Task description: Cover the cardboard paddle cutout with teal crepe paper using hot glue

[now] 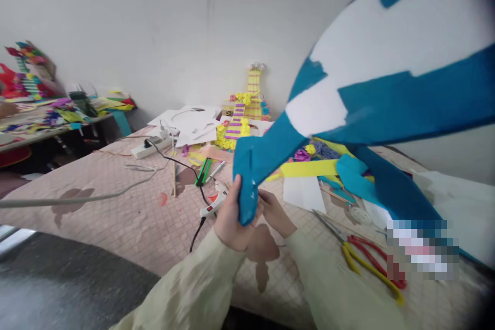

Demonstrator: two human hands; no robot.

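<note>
The left hand point(232, 221) grips the narrow end of the blue-and-white form point(320, 118), its thumb on the near face and its fingers closed around the edge. The right hand point(276, 211) is at the other edge of that same end, its fingers curled and partly hidden; I cannot tell whether they grip. The form is held tilted above the table point(147, 216), its broad white part rising to the upper right.

The white power strip point(139, 152) holds a black plug point(148, 143) in one socket. A glue gun point(220, 197) lies just beside the left hand, with a green cutter point(203, 170) near it. On the left table, among scraps point(65, 115), stands a dark green object point(83, 104) like a pot; its contents are too small to tell. A red bag point(7, 80) is farther left, contents hidden.

Toward the wall, white sheets point(195, 129) lie near a yellow-and-purple model point(235, 125). To the right, a yellow strip point(309, 168) overlaps white paper point(303, 195), and scissors point(344, 238) with red and yellow handles lie nearer.
</note>
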